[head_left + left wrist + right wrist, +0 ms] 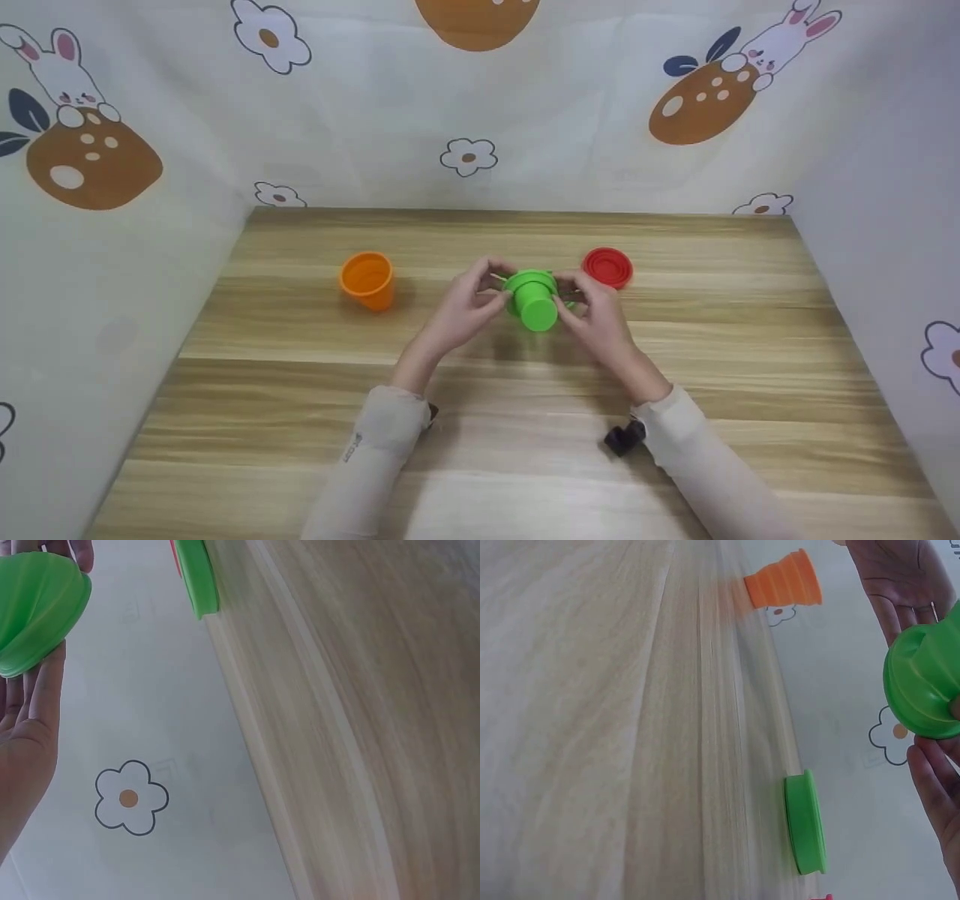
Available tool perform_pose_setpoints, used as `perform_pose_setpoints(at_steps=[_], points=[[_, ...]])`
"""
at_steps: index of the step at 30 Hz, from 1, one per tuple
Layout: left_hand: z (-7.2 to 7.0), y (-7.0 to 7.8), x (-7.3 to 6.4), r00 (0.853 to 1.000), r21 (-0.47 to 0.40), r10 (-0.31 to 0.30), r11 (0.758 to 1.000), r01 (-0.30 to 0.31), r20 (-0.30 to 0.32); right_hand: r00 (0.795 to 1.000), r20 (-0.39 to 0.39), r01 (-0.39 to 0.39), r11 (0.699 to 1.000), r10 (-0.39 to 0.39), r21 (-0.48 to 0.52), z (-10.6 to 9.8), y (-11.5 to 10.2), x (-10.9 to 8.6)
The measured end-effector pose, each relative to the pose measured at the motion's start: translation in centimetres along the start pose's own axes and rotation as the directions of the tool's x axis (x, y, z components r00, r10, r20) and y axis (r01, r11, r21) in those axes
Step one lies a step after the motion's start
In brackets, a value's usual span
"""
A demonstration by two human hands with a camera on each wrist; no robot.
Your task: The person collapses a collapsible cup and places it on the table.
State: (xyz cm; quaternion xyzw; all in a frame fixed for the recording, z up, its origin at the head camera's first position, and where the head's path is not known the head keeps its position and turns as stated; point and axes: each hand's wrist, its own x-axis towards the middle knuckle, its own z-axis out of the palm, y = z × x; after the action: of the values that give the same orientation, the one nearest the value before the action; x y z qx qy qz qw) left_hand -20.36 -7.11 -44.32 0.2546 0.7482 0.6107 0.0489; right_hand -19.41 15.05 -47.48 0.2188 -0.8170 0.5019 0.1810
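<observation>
A green collapsible cup [537, 309] hangs above the table between both hands, its narrow round base tilted toward me. My left hand [465, 307] holds the wide rim from the left, thumb in front and fingers behind. On the opposite side, my right hand [601, 319] grips the same rim. The right wrist view shows the stepped wall of the green cup [930, 682] partly pushed in. Beyond it, a flat green disc-like piece [804, 821] rests on the table, mostly hidden behind the held cup in the head view.
An orange cup [367, 279], extended and upright, stands on the wooden table to the left. To the right, just past my right hand, lies a flattened red collapsible cup [607, 268]. Patterned cloth walls [360, 135] enclose the table at the back and sides.
</observation>
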Motion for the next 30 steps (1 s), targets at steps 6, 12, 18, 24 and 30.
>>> perform_pose_setpoints(at_steps=[6, 12, 18, 24, 30], points=[[0.18, 0.12, -0.01, 0.999, 0.015, -0.028, 0.999, 0.028, 0.021, 0.999, -0.028, 0.043, 0.997, -0.045, -0.060, -0.02, -0.15, 0.08], [0.34, 0.43, 0.09, 0.997, 0.019, -0.054, 0.998, 0.053, 0.054, 0.998, 0.000, 0.061, 0.991, -0.062, -0.116, -0.08, -0.24, 0.00], [0.43, 0.30, 0.17, 0.996, 0.056, -0.063, 0.997, 0.059, 0.064, 0.998, 0.047, 0.038, 0.997, -0.035, -0.061, -0.12, -0.03, -0.05], [0.40, 0.35, 0.22, 0.998, 0.020, -0.037, 0.999, 0.036, 0.047, 0.995, 0.097, -0.044, 0.997, 0.038, 0.058, -0.24, 0.18, -0.14], [0.28, 0.55, 0.26, 1.000, -0.025, -0.016, 1.000, 0.016, 0.016, 0.986, 0.122, -0.129, 0.978, 0.110, 0.161, -0.34, 0.19, -0.30]])
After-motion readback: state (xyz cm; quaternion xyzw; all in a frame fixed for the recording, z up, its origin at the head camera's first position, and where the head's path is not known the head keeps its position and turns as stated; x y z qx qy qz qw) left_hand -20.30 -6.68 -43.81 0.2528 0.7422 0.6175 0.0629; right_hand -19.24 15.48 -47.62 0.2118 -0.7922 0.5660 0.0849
